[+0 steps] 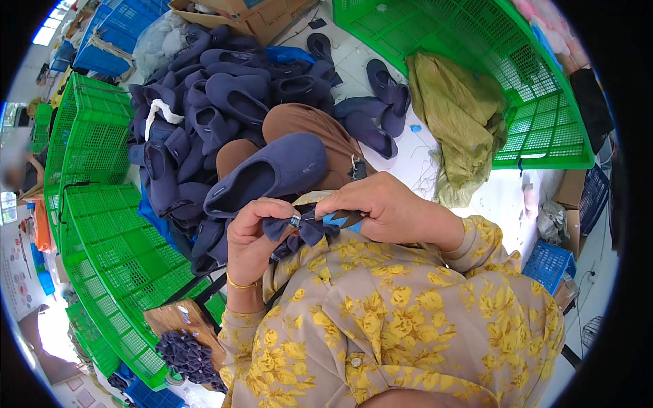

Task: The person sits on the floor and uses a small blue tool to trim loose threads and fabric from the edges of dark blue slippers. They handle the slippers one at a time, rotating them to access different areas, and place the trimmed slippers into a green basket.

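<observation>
Above my lap, my left hand [253, 238] is closed, pinching a dark navy fabric bow [312, 232] with a small shiny ornament at its middle. My right hand [394, 209] is closed round something with dark and blue parts [345, 219], from which a thin tip or needle seems to reach toward the bow. Its exact kind is hard to make out. Just beyond my hands, a navy slipper [286, 165] lies across my brown-trousered knees, its opening facing up.
A big heap of navy slippers [235, 95] rises at the left, with a few more slippers [371, 126] on the floor ahead. Green plastic crates [112, 231] line the left side. A larger green crate [544, 115] and an olive cloth [459, 115] stand right. Several bows [183, 357] lie by a wooden board [166, 318].
</observation>
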